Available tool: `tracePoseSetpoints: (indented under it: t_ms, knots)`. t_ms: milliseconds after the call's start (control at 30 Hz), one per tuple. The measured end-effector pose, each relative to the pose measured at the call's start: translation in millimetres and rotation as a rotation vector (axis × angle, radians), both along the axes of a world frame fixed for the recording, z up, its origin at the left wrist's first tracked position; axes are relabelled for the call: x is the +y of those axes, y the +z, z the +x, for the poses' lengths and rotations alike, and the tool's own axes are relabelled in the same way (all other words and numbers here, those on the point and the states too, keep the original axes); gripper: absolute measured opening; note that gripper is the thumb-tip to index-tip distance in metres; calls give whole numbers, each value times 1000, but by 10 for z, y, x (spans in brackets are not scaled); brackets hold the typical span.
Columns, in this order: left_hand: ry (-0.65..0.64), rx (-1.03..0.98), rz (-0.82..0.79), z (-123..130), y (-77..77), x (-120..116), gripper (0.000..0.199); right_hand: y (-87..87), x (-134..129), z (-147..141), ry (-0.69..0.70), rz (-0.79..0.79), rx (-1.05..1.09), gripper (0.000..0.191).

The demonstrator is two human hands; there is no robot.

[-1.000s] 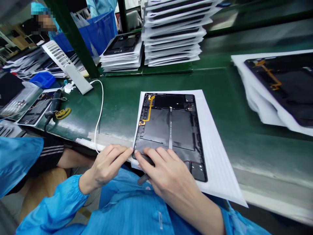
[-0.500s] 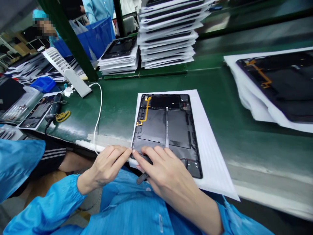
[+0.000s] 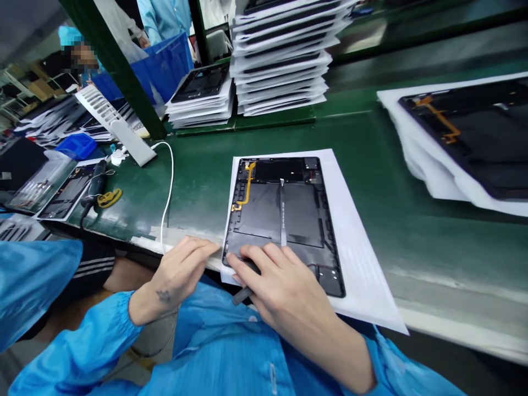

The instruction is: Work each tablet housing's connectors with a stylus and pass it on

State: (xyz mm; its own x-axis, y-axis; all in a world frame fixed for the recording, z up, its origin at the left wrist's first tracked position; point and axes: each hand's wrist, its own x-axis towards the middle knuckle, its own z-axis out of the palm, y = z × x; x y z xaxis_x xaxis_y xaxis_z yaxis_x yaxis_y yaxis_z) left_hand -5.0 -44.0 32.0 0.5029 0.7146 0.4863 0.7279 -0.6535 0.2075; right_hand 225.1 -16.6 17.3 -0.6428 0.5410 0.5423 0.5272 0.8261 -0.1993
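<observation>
Withdrawing: left hand (image 3: 181, 267), fingertips pinched, contents unclear, now just off tablet shell (image 3: 264, 214) corner. Right hand (image 3: 280, 283) curled round dark tool (image 3: 242, 295), steadying shell, seemingly alone; shell on white sheet (image 3: 363, 275), desk (image 3: 198, 187).

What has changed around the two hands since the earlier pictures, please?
The left hand, whose fingertips were at the near left corner of the black rectangular tablet housing, has drawn slightly away to the left, leaving a gap; whether it took anything cannot be seen. The right hand still holds the dark grey stick-shaped tool at the near edge, and the housing stays on its thin white sheet.
</observation>
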Motion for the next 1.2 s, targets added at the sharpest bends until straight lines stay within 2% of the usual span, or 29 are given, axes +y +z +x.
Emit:
tracePoseSetpoints:
  t_ms: [133,233,300,367,433,467,533,600,667,800,1000,1200]
  knots:
    - [25,-48,6,-23,-42,-11,35,24,12,11,36,-31,39,30]
    - [15,-37,-4,10,5,1,32,57,-10,104,63,-87,295,31]
    - [29,-29,-42,29,33,17,28,79,-41,197,-9,-139,492,36]
    - [32,-21,-60,40,34,34,27,89,-75,273,-76,-191,583,50]
    - [17,0,-48,49,7,48,28,80,-102,299,-26,-242,613,57]
    - [8,13,-35,54,-13,53,30,69,-112,289,30,-247,623,54]
    - [-5,32,-24,64,-55,60,33,37,-121,239,116,-200,606,37]
    - [-7,35,-22,73,-87,62,34,5,-120,177,117,-97,499,21]
    - [-1,31,-21,79,-104,62,34,-20,-114,133,99,2,354,14]
    - [11,25,-20,81,-104,60,34,-42,-112,120,85,125,268,12]
    - [-1,25,2,82,-81,59,32,-45,-118,131,36,139,271,15]
    - [4,20,10,83,-91,64,32,-40,-115,128,93,160,281,13]
